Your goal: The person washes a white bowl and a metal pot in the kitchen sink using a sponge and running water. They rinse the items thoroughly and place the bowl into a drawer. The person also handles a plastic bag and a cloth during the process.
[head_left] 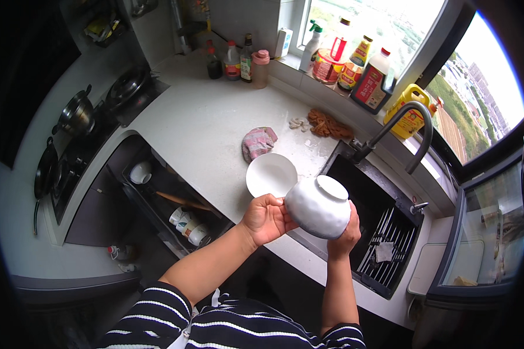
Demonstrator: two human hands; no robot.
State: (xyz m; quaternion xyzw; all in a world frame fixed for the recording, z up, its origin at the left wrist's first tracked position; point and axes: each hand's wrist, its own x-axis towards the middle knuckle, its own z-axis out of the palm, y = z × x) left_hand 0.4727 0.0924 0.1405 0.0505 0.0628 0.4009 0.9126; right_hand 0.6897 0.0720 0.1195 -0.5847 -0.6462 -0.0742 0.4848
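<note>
Between my two hands a white bowl (317,210) is held above the counter's front edge by the sink, tipped so that its outside and foot ring face up. My left hand (266,221) grips its left rim, thumb on top and palm turned up. My right hand (346,235) is wrapped round its right side, with the fingers partly hidden behind it. Another white bowl (271,174) rests on the counter just beyond, its hollow side up. Touching or close behind that one lies a crumpled pink and grey checked cloth (259,143).
On the right, the black sink (337,166) has a curved faucet (428,136) and a slatted rack (375,256). An open drawer (157,200) at left holds bowls and cups. Bottles (371,81) line the windowsill. A brown cloth (329,123) lies behind the sink; pots (77,116) stand on the stove.
</note>
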